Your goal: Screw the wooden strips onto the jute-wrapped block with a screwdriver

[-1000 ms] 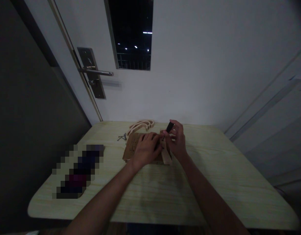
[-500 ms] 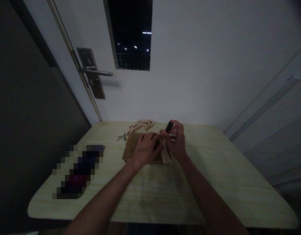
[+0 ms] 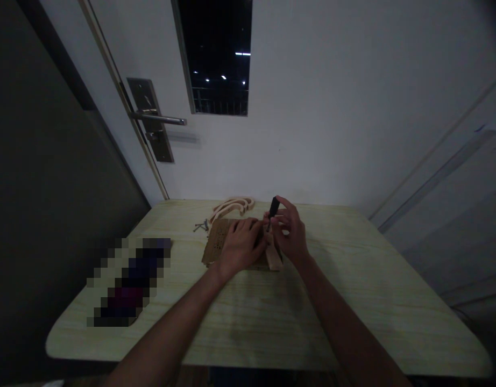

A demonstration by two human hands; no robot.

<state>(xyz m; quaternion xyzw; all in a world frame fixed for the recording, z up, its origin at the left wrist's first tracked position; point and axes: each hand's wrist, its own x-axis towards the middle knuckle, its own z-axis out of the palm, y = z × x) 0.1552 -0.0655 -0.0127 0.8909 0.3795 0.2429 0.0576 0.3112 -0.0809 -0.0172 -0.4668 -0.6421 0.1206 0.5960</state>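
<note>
My right hand (image 3: 290, 231) is closed on a small screwdriver (image 3: 274, 206) with a black handle. The screwdriver stands nearly upright, its thin shaft pointing down at a pale wooden piece (image 3: 274, 258). My left hand (image 3: 243, 241) lies over a brown cardboard sheet (image 3: 216, 242), its index finger and thumb reaching to the wooden piece and holding it down. Whether the tip sits in a screw is too small to tell. The wooden piece rests along the right side of the cardboard, partly covered by my fingers.
Curved wooden parts (image 3: 234, 205) lie at the table's back edge. Several screws (image 3: 201, 225) are left of the cardboard. A blurred-out object (image 3: 130, 285) lies at the left of the table (image 3: 373, 301). Behind stands a white door with a metal handle (image 3: 163, 119).
My right hand has tipped the screwdriver more upright, its handle shifting slightly left. A bit of its shaft shows now. My left hand stays in place.
</note>
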